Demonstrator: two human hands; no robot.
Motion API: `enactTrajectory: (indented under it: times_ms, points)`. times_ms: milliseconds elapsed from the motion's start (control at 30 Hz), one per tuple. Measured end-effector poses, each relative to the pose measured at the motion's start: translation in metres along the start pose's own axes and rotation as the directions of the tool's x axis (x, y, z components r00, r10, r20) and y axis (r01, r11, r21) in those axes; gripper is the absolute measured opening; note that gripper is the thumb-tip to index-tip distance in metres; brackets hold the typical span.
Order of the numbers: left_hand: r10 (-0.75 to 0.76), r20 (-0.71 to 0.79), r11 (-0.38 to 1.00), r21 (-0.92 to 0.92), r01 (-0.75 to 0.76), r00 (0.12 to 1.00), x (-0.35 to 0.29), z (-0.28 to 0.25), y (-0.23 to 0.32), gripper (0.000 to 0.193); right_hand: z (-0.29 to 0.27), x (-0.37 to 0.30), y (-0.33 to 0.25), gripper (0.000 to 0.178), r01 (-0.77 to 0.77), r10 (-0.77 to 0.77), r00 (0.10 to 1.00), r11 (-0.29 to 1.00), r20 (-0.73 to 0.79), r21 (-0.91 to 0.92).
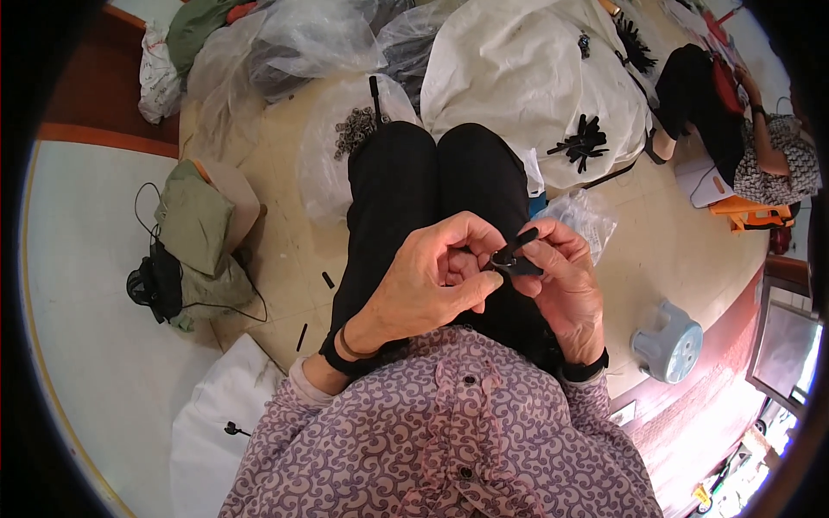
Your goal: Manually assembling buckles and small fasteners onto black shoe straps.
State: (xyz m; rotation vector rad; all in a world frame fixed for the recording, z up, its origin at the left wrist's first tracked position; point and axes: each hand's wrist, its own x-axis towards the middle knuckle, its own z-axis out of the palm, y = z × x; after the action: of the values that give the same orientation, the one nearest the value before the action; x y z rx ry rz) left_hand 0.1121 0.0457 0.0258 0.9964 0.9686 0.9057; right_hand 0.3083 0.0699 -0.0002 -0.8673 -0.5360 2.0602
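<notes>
Above my lap, my left hand (436,281) and my right hand (566,285) meet over a short black strap (520,246) with a small metal ring (501,258) on it. My left thumb and forefinger pinch the ring end. The right fingers are closed on the strap, one end of which sticks up between them. Past my knees, a clear plastic bag (315,164) holds a heap of metal buckles (354,134), with a loose black strap (375,93) by it. A bundle of black straps (585,144) lies on a cream cloth (484,73) farther right.
Small black strips (301,337) lie on the floor to my left, near a chair draped with green clothing (197,216). A light blue stool (669,343) stands to my right. Another person (773,155) sits at the far right. Clear plastic sheeting (315,39) is piled at the back.
</notes>
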Motion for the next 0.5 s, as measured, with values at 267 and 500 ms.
enactTrajectory:
  times_ms: [267,500]
  points:
    - [-0.089,0.109,0.985,-0.136,0.104,0.99,-0.003,0.005,0.006,0.02,-0.006,0.006,0.006,0.009,0.063,-0.062,0.997,0.998,0.055,-0.023]
    - [0.059,-0.053,0.998,-0.006,-0.06,0.997,-0.003,0.011,-0.003,0.014,0.002,0.002,0.004,0.013,0.297,-0.351,0.932,0.879,-0.086,-0.372]
